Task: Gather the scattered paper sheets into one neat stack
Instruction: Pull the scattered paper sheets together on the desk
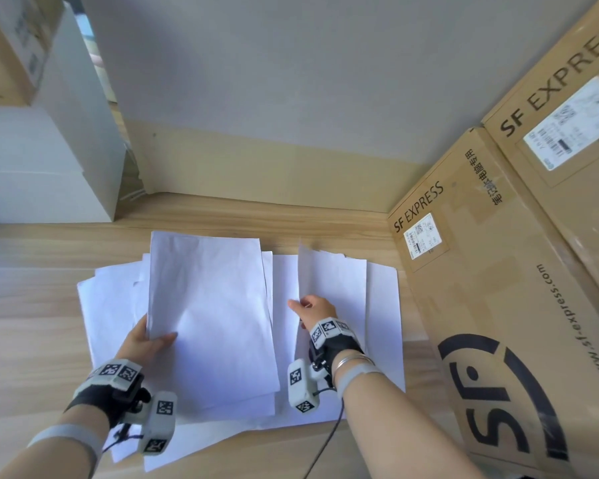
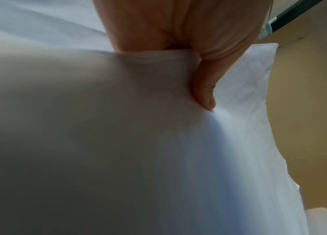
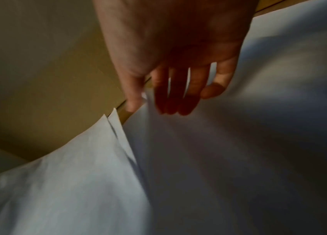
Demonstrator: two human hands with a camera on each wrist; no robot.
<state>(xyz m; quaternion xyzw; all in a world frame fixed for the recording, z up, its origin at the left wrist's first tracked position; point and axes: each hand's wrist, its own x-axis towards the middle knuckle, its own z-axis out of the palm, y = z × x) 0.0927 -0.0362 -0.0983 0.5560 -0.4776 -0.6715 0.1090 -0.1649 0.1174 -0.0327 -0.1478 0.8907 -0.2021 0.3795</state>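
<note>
Here the left hand (image 1: 145, 340) pinches a bundle (image 1: 208, 316) of white sheets at its near left edge, thumb on top and fingers underneath, so the bundle lifts clear of the loose sheets (image 1: 101, 305) spread beneath it on the wooden table (image 1: 25, 326). In the left wrist view the thumb (image 2: 204, 89) presses into the paper and dents it slightly. The right hand (image 1: 313, 307) grasps another sheet (image 1: 329, 281) by its left edge; that edge stands raised while the rest lies on the pile to the right (the right wrist view is blurred, yet it shows the thumb on one side of the edge and the fingers (image 3: 178, 95) on the other). More sheets lie overlapping and askew below both hands, reaching the table's near edge. Cardboard boxes (image 1: 498, 271) marked SF EXPRESS stand just right of the paper, and white boxes (image 1: 32, 167) sit at the far left.
</note>
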